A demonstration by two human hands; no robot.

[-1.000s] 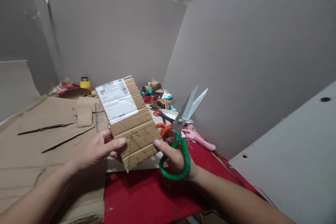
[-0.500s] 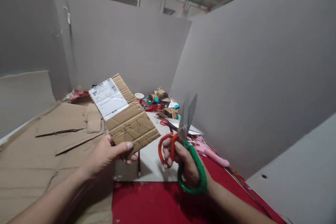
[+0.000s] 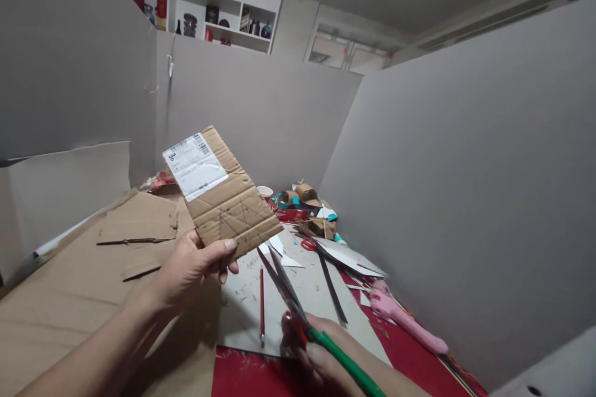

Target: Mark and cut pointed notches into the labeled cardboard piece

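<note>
Left hand (image 3: 193, 267): our grip pinches the cardboard piece (image 3: 222, 198) by its lower corner, held tilted above the counter (image 3: 261, 372) (white label on its upper part) | Right hand (image 3: 321, 353): our grip is closed around the scissors (image 3: 298, 310), blade tips just under the cardboard's lower edge | Nearby: red pencil (image 3: 262, 304), pink glue gun (image 3: 405, 319).

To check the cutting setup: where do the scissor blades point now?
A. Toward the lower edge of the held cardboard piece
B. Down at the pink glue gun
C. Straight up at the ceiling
A: the scissors in the right hand aim up-left at the cardboard piece that the left hand holds.
</note>
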